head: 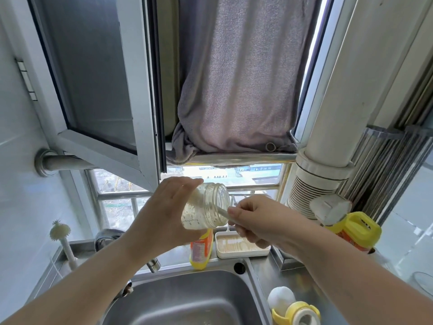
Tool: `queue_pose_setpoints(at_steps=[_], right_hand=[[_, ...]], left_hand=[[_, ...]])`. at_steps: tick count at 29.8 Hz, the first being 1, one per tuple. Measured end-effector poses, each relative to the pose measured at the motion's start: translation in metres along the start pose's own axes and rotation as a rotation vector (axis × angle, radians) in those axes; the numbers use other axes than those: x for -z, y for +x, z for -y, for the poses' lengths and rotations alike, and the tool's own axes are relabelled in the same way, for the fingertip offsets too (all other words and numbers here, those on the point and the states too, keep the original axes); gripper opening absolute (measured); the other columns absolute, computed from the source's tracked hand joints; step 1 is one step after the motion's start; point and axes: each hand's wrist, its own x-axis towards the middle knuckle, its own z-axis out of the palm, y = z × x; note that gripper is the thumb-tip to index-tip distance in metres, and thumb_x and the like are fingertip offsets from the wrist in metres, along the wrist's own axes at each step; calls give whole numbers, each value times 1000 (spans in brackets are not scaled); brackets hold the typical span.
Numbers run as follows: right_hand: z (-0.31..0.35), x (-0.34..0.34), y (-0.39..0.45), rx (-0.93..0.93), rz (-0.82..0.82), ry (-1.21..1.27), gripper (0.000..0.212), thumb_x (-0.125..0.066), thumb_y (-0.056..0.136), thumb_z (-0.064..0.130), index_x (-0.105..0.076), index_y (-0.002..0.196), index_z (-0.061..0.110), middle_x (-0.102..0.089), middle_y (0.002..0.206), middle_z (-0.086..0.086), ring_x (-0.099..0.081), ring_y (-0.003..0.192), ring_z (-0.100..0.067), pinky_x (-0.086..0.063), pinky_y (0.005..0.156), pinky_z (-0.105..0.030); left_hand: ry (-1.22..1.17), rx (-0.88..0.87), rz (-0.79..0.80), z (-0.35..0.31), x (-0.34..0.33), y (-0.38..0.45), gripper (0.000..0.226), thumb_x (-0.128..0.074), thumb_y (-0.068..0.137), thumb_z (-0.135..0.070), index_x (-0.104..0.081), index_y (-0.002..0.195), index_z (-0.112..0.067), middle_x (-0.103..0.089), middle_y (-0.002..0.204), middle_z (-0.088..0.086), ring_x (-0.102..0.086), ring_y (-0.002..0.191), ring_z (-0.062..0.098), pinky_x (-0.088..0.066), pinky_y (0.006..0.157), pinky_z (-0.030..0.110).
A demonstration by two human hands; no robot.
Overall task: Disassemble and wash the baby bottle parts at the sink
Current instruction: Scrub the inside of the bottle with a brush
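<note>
Above the sink [251, 281], the left hand [164, 212] gripped the soapy bottle [206, 207] while the right hand [255, 219] pinched a brush handle [223, 212] inside its mouth.

I see measuring marks on the bottle [203, 207] I hold, too blurred to read; the orange detergent label [201, 248] is illegible too.

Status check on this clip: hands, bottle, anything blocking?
Left hand grips clear, soapy baby bottle, mouth facing right. Right hand holds thin brush handle running inside. Steel sink below; nothing blocking.
</note>
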Motion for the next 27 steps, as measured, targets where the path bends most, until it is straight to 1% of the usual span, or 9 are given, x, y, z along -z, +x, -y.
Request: queue_pose_setpoints(at_steps=[2, 7, 13, 16, 18, 20, 22, 24, 27], right_hand=[[-1, 5, -2, -11, -16, 0, 18, -51, 96, 25, -51, 84, 10, -56, 59, -4, -40, 39, -8, -29, 37, -18], [4, 7, -7, 1, 153, 230, 12, -51, 95, 9, -50, 83, 9, -55, 63, -8, -36, 40, -7, -25, 36, -16], [12, 9, -2, 211, 46, -466, 7, -61, 90, 18, -61, 83, 16, -62, 67, 7, -51, 48, 0, -38, 44, -11], [5, 12, 3, 339, -203, -836, 6, -60, 89, 20, -64, 87, 25, -63, 81, 8, -60, 69, -10, -53, 62, -26], [2, 18, 2, 340, -254, -657, 4, -61, 89, 22, -64, 86, 24, -65, 78, 5, -60, 63, -13, -52, 60, -29], [6, 18, -2, 222, -151, -231, 6, -62, 89, 22, -63, 85, 18, -66, 67, 2, -54, 51, -11, -46, 50, -28], [9, 12, -5, 106, -62, 1, 10, -60, 90, 19, -61, 84, 12, -63, 62, -1, -46, 43, -8, -37, 43, -22], [9, 6, -4, 99, 2, 44, 12, -59, 91, 18, -59, 81, 11, -59, 60, -4, -41, 39, -7, -30, 39, -18], [14, 6, -8, 152, 119, -145, 14, -57, 92, 20, -59, 80, 14, -58, 61, -1, -41, 40, -6, -31, 39, -18]], left_hand=[[2, 12, -9, 0, 1, 0, 95, -87, 48, -52, -46, 125, -14, -60, 114, 8, -54, 105, 23, -47, 90, 32], [-43, -10, -9, -4, 5, 6, 95, -88, 48, -48, -45, 125, -15, -60, 112, 9, -50, 105, 21, -47, 86, 32], [-77, -50, 90, -1, 11, 10, 92, -82, 49, -53, -45, 127, -20, -60, 117, 5, -45, 109, 13, -41, 87, 28], [-101, -24, 114, 5, 14, 11, 86, -75, 53, -56, -47, 127, -23, -60, 116, 0, -46, 107, 9, -43, 87, 27], [-143, 56, 114, 7, 17, 10, 88, -73, 52, -62, -45, 128, -28, -58, 115, -7, -48, 105, 5, -46, 87, 28], [-168, 114, 92, 6, 18, 10, 88, -74, 51, -62, -45, 129, -31, -54, 114, -12, -47, 104, 4, -45, 86, 26], [-138, 75, 68, 2, 18, 12, 91, -81, 49, -55, -47, 128, -26, -57, 114, -7, -47, 104, 7, -44, 86, 27], [-71, -30, 57, 0, 18, 17, 92, -84, 49, -51, -48, 127, -19, -61, 113, 3, -47, 105, 11, -41, 85, 28], [-38, -95, 88, 0, 21, 20, 89, -77, 50, -55, -46, 126, -20, -62, 114, 6, -46, 106, 14, -41, 86, 28]])
